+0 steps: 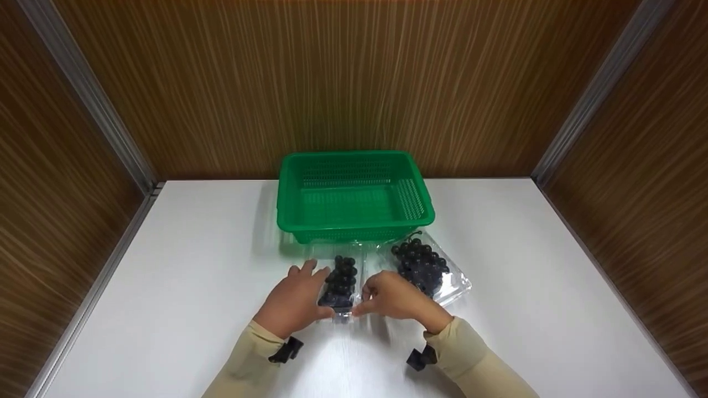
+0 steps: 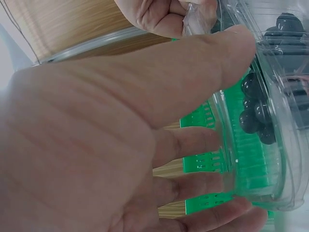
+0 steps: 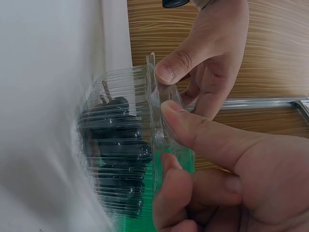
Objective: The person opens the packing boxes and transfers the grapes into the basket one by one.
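A clear plastic fruit box [image 1: 359, 276] stands in front of the basket with a bunch of dark grapes [image 1: 341, 279] inside. Along its left side lie the nearly straight fingers of my left hand [image 1: 293, 301], whose thumb presses the front corner of the rim. My right hand [image 1: 395, 296] pinches the front rim near the right corner between thumb and index finger. Both thumbs meet the box's rim [image 3: 153, 101] close together in the right wrist view. Whether that rim is fully closed, I cannot tell. In the left wrist view, grapes [image 2: 256, 111] show through the side wall.
Behind the box stands a green perforated basket [image 1: 354, 228]. A second clear box [image 1: 456, 284] with dark grapes [image 1: 423, 265] sits at an angle to the right, near the right hand. Wood-patterned panels [image 1: 343, 83] enclose the white table [image 1: 193, 265] at back and sides.
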### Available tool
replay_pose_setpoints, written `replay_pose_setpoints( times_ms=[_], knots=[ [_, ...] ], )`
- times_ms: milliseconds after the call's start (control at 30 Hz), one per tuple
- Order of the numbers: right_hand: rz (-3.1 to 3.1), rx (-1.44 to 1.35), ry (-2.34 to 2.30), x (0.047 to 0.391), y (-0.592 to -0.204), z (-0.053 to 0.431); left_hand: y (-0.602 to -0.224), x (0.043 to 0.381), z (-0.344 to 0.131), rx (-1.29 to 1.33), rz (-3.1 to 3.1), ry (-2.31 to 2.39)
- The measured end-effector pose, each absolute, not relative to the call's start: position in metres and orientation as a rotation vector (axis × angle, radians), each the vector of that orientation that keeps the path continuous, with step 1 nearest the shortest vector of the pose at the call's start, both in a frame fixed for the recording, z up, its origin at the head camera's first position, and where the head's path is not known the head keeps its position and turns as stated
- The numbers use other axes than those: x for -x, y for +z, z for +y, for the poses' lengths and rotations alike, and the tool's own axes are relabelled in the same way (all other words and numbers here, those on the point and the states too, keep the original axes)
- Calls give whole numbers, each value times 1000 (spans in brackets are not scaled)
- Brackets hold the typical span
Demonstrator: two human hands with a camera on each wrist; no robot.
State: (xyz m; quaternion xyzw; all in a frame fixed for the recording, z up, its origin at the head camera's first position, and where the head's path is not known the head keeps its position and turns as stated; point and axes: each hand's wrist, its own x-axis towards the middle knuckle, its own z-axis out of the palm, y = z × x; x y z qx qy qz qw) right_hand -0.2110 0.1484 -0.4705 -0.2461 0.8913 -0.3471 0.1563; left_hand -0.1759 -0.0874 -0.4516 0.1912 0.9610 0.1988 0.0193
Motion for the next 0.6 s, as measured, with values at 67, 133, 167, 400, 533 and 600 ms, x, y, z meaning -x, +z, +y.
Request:
replay_pose_setpoints(
  times_ms=[67,133,167,400,533,600],
  knots=[
    [2501,692,-1032,212,-471,149,-451,176,-88,-591,2973,622],
    [2450,663,-1059,212,-471,151,-450,176,-88,-586,2962,630],
    [2432,653,-1068,212,-471,151,-450,176,-88,-584,2958,635],
    [2412,650,-1038,212,-468,152,-450,176,-87,-580,2955,627],
    [2434,654,-1001,212,-466,152,-450,176,-88,-573,2951,631],
    [2444,665,-983,212,-465,152,-449,176,-89,-572,2945,642]
  ],
)
